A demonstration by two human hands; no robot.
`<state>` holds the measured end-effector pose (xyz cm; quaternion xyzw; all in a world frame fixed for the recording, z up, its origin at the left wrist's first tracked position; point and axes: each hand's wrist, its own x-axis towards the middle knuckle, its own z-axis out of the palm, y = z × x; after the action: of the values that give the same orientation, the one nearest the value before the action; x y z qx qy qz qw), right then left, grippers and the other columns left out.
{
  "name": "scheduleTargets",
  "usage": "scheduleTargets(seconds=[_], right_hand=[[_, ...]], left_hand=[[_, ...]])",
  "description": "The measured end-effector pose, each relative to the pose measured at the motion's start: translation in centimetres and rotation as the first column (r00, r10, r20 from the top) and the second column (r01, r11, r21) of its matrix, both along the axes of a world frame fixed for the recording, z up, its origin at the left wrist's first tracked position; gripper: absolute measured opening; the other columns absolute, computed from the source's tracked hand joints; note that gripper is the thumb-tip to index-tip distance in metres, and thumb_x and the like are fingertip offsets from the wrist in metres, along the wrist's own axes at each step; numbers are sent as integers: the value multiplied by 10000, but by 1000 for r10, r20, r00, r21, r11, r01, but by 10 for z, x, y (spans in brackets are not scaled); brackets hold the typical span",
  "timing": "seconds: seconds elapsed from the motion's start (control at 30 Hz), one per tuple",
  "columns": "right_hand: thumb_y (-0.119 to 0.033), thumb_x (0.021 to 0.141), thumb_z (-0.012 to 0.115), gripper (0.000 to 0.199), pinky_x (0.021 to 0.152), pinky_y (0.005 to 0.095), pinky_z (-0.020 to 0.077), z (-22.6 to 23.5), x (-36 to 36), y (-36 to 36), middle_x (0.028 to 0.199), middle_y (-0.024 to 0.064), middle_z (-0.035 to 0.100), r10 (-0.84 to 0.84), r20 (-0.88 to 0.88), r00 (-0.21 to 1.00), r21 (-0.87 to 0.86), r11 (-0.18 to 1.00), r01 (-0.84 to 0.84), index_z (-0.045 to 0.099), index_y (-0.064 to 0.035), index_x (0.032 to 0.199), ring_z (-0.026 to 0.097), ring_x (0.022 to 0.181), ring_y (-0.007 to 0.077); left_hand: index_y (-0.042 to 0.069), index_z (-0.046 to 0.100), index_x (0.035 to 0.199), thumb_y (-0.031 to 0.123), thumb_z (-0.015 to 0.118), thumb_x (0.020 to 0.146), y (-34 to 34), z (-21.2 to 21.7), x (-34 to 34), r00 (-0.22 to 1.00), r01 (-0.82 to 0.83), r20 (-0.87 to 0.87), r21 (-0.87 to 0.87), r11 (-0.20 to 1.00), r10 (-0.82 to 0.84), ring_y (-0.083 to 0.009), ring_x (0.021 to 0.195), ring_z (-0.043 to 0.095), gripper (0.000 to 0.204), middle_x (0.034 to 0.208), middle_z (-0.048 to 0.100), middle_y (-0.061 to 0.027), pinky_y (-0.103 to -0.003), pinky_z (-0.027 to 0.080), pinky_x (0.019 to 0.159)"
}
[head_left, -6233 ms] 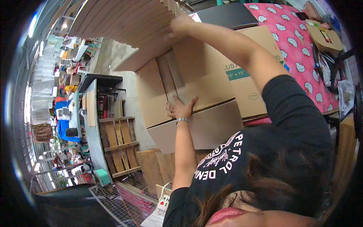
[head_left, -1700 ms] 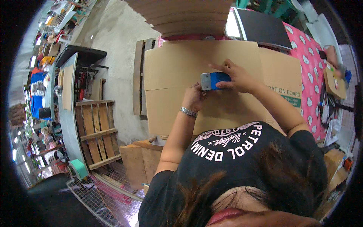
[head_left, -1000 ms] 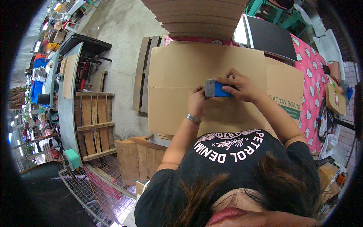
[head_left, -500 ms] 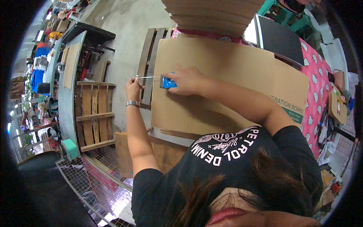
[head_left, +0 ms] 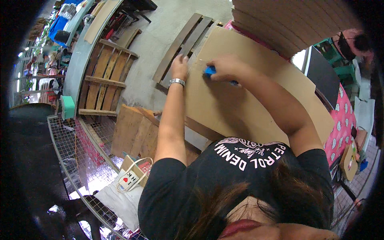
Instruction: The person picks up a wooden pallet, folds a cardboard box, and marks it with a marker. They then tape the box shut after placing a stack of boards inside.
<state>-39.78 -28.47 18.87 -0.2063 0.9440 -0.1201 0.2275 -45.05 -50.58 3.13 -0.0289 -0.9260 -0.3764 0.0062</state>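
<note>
A large flat brown cardboard sheet (head_left: 260, 80) lies in front of me. My right hand (head_left: 229, 69) is closed around a blue tape dispenser (head_left: 210, 71) above the sheet's left part; the fingers cover much of it. Just beyond the sheet's left edge is my left hand (head_left: 180, 67), with a metal watch (head_left: 177, 82) on the wrist. Its fingers are raised and smeared by motion, so whether they grip the tape's end cannot be made out.
A tall stack of cardboard (head_left: 294, 24) stands at the far side. Wooden pallets (head_left: 106, 80) lie on the floor at left, beside a long grey table (head_left: 78, 66). Pink patterned cloth (head_left: 340, 116) shows at right. A small tote bag (head_left: 130, 178) sits at lower left.
The view has turned, shifting the scene. Earlier, a strip of tape stretched between my left fingers and the dispenser; now it hardly shows. My right hand still holds the dispenser.
</note>
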Motion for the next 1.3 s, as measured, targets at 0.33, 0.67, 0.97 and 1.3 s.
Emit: scheduleTargets(seconds=[0.33,0.67,0.97,1.3], right_hand=[[-310,593,681,467,761,424,507,48,95,105,906,136,663,-71,49,996,222,973,58,674,-199,1047,631,855,327],[-229,584,695,632,758,402,480,70,221,245,946,169,566,-393,87,915,317,882,349,603,-287,1206,596,865,333],[-168,566,769,684,801,411,488,5,301,327,977,141,609,-533,124,837,313,822,477,591,-309,1211,599,921,328],[-143,509,771,636,782,388,502,-8,267,314,997,126,679,-604,341,720,168,793,586,654,-186,1134,638,897,302]], left_hand=[[-32,200,1421,766,436,720,139,68,154,646,674,-87,-402,620,-759,-351,1391,149,1088,1485,201,-214,-438,76,1140],[-136,161,1384,786,464,676,294,87,238,393,867,-7,-330,373,-919,-368,1400,71,1201,1476,122,-292,-412,17,1146],[-38,441,1289,709,560,688,395,81,284,108,832,204,-554,-24,-973,-306,1315,318,966,1340,440,-188,-367,202,1094],[180,667,1097,673,633,668,435,105,284,39,715,585,-582,-386,-810,-173,1045,583,654,1083,661,-17,-302,387,925]])
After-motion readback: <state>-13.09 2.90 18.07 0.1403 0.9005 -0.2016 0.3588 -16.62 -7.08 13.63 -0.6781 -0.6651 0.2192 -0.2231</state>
